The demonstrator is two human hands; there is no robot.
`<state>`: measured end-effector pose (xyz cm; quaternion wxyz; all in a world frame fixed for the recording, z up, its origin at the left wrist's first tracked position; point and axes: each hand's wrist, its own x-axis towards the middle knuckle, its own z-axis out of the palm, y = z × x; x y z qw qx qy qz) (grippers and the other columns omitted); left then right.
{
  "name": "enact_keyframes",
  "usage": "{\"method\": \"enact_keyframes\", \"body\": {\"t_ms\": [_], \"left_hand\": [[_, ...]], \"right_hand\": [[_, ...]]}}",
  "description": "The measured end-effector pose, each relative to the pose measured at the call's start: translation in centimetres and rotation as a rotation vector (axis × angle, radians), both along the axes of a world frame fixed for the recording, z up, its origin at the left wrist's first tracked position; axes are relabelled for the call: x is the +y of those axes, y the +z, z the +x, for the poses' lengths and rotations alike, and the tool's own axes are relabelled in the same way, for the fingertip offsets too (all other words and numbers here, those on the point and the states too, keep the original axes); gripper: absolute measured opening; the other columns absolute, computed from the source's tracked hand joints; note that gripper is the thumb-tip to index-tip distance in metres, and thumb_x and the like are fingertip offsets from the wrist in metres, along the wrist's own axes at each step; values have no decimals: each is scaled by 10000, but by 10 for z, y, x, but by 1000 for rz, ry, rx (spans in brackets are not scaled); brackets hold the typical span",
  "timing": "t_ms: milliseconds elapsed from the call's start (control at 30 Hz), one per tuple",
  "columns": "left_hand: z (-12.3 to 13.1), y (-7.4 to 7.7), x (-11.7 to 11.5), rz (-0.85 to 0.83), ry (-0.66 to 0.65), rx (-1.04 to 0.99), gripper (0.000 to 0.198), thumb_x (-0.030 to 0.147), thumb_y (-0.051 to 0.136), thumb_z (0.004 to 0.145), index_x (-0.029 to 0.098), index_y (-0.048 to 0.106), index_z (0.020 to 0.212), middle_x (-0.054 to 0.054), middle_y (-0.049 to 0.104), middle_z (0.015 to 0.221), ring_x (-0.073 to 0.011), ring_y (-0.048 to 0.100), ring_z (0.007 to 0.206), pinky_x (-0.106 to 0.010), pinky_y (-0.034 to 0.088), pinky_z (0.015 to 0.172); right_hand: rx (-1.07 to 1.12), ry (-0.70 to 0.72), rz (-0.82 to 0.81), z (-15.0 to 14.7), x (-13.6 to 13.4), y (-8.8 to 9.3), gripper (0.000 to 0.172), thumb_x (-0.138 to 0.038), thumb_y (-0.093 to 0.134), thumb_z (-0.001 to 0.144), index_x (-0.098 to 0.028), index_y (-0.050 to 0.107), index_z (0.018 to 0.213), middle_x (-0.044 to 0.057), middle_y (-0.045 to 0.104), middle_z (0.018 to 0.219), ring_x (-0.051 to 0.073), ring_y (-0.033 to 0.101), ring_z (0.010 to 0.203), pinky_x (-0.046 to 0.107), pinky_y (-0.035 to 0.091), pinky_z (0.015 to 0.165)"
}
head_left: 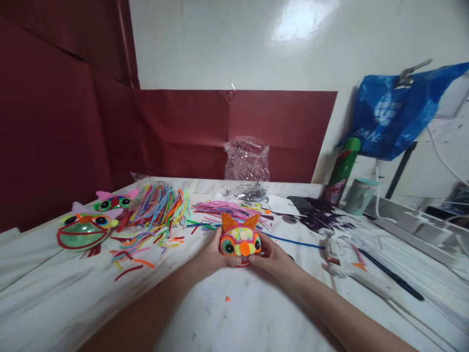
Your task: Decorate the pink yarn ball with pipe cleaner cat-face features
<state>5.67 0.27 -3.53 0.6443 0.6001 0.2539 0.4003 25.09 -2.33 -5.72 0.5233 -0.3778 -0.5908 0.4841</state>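
Observation:
Between my two hands, just over the table, is a small animal-face craft figure [242, 239]. It has orange pointed ears, large eyes in green and orange rings, an orange round nose and a yellow-and-pink forehead. My left hand [214, 252] wraps its left side and my right hand [273, 256] its right side, thumbs at the lower front. The figure's back and underside are hidden. A loose blue pipe cleaner [296, 241] lies behind my right hand. A small orange scrap [227, 298] is on the table in front of the figure.
Two similar figures, one green-and-red [83, 232] and one behind it [115, 201], stand at left beside piled colourful pipe cleaners [157, 208]. Pink strips [227, 209] lie behind my hands. A glue gun [334, 256], dark pen [392, 275], green cup [361, 195] and spray can [340, 171] are at right.

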Motion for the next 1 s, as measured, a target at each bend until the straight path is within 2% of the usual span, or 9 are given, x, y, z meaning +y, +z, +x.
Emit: {"method": "enact_keyframes", "body": {"t_ms": [167, 333, 500, 633, 867, 1000], "left_hand": [[2, -2, -4, 55, 2, 67, 832, 173, 820, 530, 219, 382, 1236, -97, 574, 1234, -270, 563, 1117, -369, 468, 904], [3, 1, -12, 81, 5, 211, 790, 214, 797, 585, 224, 378, 1254, -102, 567, 1244, -272, 574, 1102, -389, 481, 890], [8, 1, -18, 241, 118, 309, 796, 232, 823, 537, 212, 434, 1232, -115, 562, 1218, -305, 551, 1113, -394, 481, 902], [9, 0, -19, 304, 174, 355, 826, 217, 826, 520, 205, 429, 1244, -119, 549, 1221, -318, 515, 1152, -413, 455, 942], [10, 2, -18, 341, 176, 322, 844, 228, 826, 513, 213, 424, 1255, -119, 550, 1215, -316, 523, 1140, -400, 471, 922], [8, 6, -15, 253, 125, 320, 785, 223, 821, 523, 199, 432, 1204, -120, 570, 1201, -297, 568, 1087, -396, 486, 893]], "right_hand": [[139, 108, -67, 3, -12, 17, 515, -355, 766, 679, -238, 578, 1144, 64, 633, 1192, 260, 569, 1109, 418, 419, 978], [196, 62, -143, -2, -21, 26, 396, -372, 708, 737, -227, 599, 1089, 61, 675, 1113, 255, 617, 1025, 419, 447, 944], [170, 33, -119, -6, -22, 21, 412, -344, 707, 735, -223, 552, 1097, 69, 693, 1039, 258, 657, 914, 422, 502, 843], [130, -11, -94, -6, -21, 18, 409, -323, 705, 730, -219, 549, 1093, 70, 691, 1042, 259, 657, 914, 410, 511, 828], [246, 37, -119, -10, -24, 24, 452, -359, 746, 695, -224, 536, 1071, 67, 694, 1036, 258, 655, 923, 408, 517, 826], [298, 99, -173, -10, -24, 25, 397, -421, 675, 755, -235, 552, 1084, 71, 685, 1059, 247, 644, 933, 389, 497, 828]]}}
